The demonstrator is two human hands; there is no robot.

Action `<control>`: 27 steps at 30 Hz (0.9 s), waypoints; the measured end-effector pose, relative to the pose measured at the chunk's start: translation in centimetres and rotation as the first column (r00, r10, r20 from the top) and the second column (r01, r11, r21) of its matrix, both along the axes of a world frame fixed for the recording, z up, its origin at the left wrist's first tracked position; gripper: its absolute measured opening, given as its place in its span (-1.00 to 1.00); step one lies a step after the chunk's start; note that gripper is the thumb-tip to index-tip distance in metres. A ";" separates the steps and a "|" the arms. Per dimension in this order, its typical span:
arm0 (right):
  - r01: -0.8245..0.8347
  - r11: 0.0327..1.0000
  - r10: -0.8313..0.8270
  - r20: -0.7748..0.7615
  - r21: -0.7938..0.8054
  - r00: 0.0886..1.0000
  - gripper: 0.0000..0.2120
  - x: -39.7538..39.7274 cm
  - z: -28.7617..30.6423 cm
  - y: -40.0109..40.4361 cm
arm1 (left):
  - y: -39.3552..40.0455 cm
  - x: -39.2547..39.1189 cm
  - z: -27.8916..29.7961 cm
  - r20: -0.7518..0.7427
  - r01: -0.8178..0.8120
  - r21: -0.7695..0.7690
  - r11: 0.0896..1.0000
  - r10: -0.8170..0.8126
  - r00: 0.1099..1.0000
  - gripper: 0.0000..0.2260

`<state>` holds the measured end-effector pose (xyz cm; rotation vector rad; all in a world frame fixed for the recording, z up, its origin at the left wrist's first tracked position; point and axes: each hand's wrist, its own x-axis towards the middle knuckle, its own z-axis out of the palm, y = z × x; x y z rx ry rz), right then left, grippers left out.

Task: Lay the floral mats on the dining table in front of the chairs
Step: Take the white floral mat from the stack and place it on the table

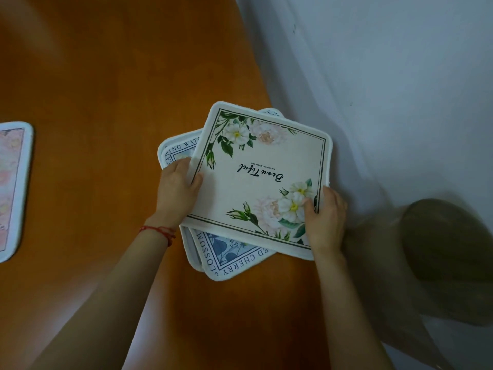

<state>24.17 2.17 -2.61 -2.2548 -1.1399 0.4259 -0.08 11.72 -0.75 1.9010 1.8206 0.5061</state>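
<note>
At the near edge of the table, the left hand and right hand pinch opposite sides of the top mat, thumbs on its face. It rests askew on the stack beneath. Farther left, one pink mat already lies flat; several remain.
</note>
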 end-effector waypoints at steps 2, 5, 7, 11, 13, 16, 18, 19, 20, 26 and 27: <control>0.041 0.999 -0.041 -0.024 0.001 0.999 -0.55 0.3 -0.3 0.3 | 0.3 0.3 0.1 -0.012 -0.008 0.004 1.000 0.008 1.000 -0.66; 0.062 0.998 -0.062 -0.044 -0.006 0.997 -0.57 0.6 -0.8 0.6 | 0.7 0.6 0.2 -0.002 -0.011 0.006 1.000 0.011 1.000 -0.64; 0.083 0.996 -0.084 -0.063 -0.012 0.995 -0.57 0.7 -1.1 0.7 | 1.0 0.8 0.4 0.034 -0.010 0.005 1.000 0.010 0.999 -0.65; 0.116 0.993 -0.117 -0.093 -0.009 0.989 -0.56 0.8 -1.2 1.1 | 1.2 1.5 1.2 0.103 -0.070 -0.019 0.997 0.072 0.992 -0.69; 0.129 0.992 -0.129 -0.119 -0.006 0.985 -0.55 0.8 -1.2 1.2 | 1.4 1.9 1.5 0.138 -0.133 -0.062 0.989 0.141 0.980 -0.69; 0.170 0.985 -0.166 -0.194 0.008 0.967 -0.54 0.8 -1.1 1.4 | 1.8 1.8 1.5 0.161 -0.186 -0.070 0.980 0.195 0.967 -0.71; 0.208 0.978 -0.196 -0.256 0.020 0.947 -0.56 0.9 -1.1 1.5 | 2.0 1.6 1.4 0.150 -0.199 -0.066 0.978 0.207 0.967 -0.73; 0.231 0.973 -0.216 -0.292 0.019 0.932 -0.57 1.0 -0.9 1.6 | 2.0 1.5 1.3 0.145 -0.211 -0.070 0.975 0.220 0.965 -0.74; 0.253 0.967 -0.235 -0.327 0.011 0.915 -0.58 1.0 -0.8 1.6 | 2.0 1.3 1.3 0.143 -0.224 -0.075 0.972 0.233 0.962 -0.75; 0.289 0.956 -0.243 -0.422 0.048 0.874 -0.65 0.5 -0.1 1.3 | 1.8 0.1 1.1 0.202 -0.279 -0.118 0.953 0.298 0.933 -0.76; 0.288 0.956 -0.234 -0.436 0.060 0.869 -0.68 0.4 0.2 1.3 | 1.8 0.0 1.2 0.216 -0.285 -0.128 0.950 0.307 0.927 -0.77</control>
